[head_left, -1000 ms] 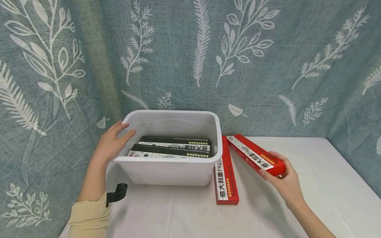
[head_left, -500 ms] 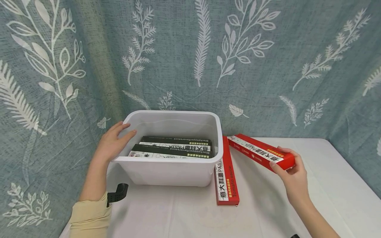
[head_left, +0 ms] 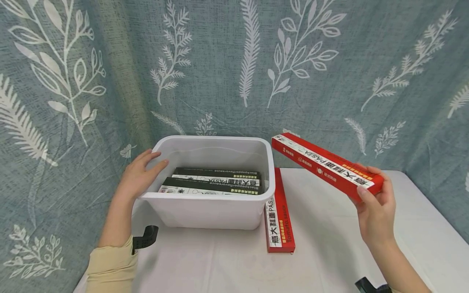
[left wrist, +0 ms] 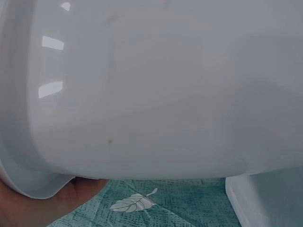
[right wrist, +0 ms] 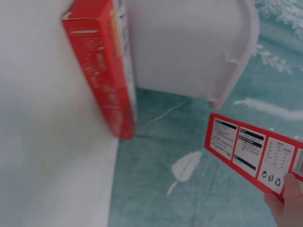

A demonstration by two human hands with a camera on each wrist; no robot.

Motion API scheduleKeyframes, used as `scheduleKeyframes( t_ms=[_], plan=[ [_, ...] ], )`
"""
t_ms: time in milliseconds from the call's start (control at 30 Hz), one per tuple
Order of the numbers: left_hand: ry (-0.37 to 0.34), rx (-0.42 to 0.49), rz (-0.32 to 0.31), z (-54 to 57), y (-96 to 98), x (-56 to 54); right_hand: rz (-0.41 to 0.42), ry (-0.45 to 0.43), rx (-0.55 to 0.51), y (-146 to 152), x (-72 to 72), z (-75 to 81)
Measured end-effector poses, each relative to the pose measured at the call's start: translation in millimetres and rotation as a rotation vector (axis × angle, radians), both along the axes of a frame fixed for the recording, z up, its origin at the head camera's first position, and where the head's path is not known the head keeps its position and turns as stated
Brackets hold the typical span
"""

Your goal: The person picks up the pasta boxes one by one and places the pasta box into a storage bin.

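My left hand holds the left rim of a white plastic bin, with fingertips and thumb reaching over the edge. In the left wrist view the bin's outer wall fills most of the picture. Inside lie black-and-white pasta boxes, labelled Blackpepper flavor sauce. My right hand grips the near end of a red pasta box, raised above the table and slanting up to the left. Its printed panels show in the right wrist view. A second red pasta box, labelled Tomato sauce, lies against the bin's right side.
A white cloth covers the table. Behind it hangs a blue-green curtain with white leaf patterns, also down the left side. Black wrist-worn pieces sit at the left wrist and right wrist.
My right hand has lifted the red pasta box off its place beside the other one and moved right and up. The left hand, the bin and the second red box have stayed put.
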State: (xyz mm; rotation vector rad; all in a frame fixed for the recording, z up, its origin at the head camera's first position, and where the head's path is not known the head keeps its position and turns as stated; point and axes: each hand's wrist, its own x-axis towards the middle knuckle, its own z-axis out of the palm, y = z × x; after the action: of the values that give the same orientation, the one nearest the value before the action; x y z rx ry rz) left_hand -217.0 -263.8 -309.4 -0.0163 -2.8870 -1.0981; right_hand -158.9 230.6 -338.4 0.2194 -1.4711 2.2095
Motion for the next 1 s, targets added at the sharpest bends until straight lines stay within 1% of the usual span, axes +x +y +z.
scheduleKeyframes(
  t_ms=[133,267,367,500,600,733,867,1000],
  plan=[
    [0.0,-0.002,0.001,-0.2,1.3,-0.4,0.054,0.091,-0.05,-5.5,-2.3,8.8],
    [0.001,-0.008,0.007,0.1,1.6,-0.6,0.129,0.123,-0.073,-13.6,-7.5,16.0],
    [0.001,-0.009,0.01,0.1,1.8,-0.6,0.211,0.136,-0.056,-21.2,-12.3,18.6],
    [0.002,-0.008,0.014,-1.0,2.7,-0.7,0.314,0.144,0.007,-33.4,-18.4,20.6],
    [0.005,-0.012,0.017,-1.3,1.8,-0.8,0.348,0.131,0.066,-46.1,-22.3,21.6],
    [0.002,-0.009,0.021,-0.9,1.0,-1.2,0.353,0.081,0.133,-63.9,-28.5,21.2],
    [-0.004,-0.005,0.027,-0.8,1.0,-2.3,0.367,0.013,0.157,-79.3,-36.4,20.5],
    [-0.003,-0.008,0.029,-1.4,0.8,-2.3,0.407,-0.053,0.182,-92.2,-46.0,21.9]
  ],
)
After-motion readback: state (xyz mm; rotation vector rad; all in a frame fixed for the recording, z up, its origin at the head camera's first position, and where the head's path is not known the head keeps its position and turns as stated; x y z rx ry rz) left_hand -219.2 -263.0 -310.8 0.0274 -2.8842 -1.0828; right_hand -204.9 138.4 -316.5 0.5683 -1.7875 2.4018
